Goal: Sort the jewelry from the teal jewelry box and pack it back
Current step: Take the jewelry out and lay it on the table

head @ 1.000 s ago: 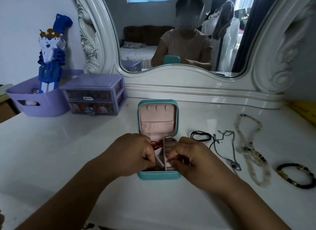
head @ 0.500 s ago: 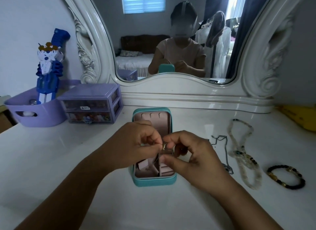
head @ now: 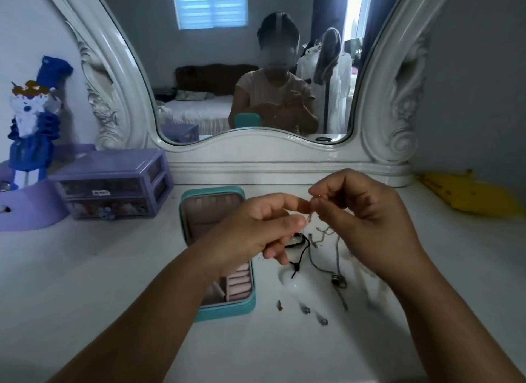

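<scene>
Head view: the right hand (head: pixel 367 220) and the left hand (head: pixel 256 234) are raised together above the table (head: pixel 85 283), fingertips almost meeting. Both pinch one small metallic piece (head: pixel 310 216), too small and blurred to identify; it may be an earring or a fine clasp. Judgement: the item is very light, rigid, small enough to slip from the grip, and best held by its body between thumb and forefinger, not by any thin hook.

Below the hands lie a black cord (head: pixel 297 254) and a grey chain with pendant (head: pixel 336 277), both limp and prone to tangling; judged safest lifted at the clasp or pendant end. Three small loose pieces (head: pixel 306 310) rest on the table nearer the person.

The teal jewelry box (head: pixel 225 305) stands open to the left of these, lid up, its pink ring rolls visible, partly hidden by the left forearm.

Beyond: a purple drawer unit (head: pixel 113 189) and the mirror (head: pixel 256 69).
</scene>
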